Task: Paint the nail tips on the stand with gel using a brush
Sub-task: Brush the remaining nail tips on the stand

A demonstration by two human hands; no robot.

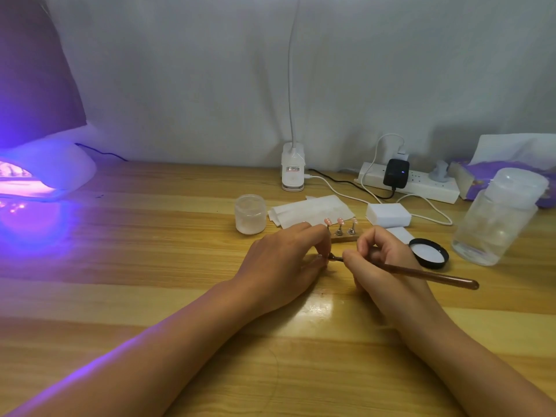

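Observation:
A small wooden stand [346, 237] carries pink nail tips [340, 221] on metal holders, just beyond my hands. My left hand [285, 263] rests on the table with its fingers pinched around a small nail tip [320, 257], mostly hidden by the fingers. My right hand [376, 266] grips a long brown brush [421, 273], handle pointing right. The brush's tip touches the pinched nail tip at my left fingertips. An open white gel jar [250, 214] stands left of the stand, and its black lid [428, 252] lies to the right.
A UV lamp [45, 173] glows purple at the far left. Behind the stand lie white wipes [310, 210], a white block [388, 214], a desk lamp base [292, 171] and a power strip [421, 183] with cables. A clear bottle [496, 218] and tissue pack [481, 173] stand right.

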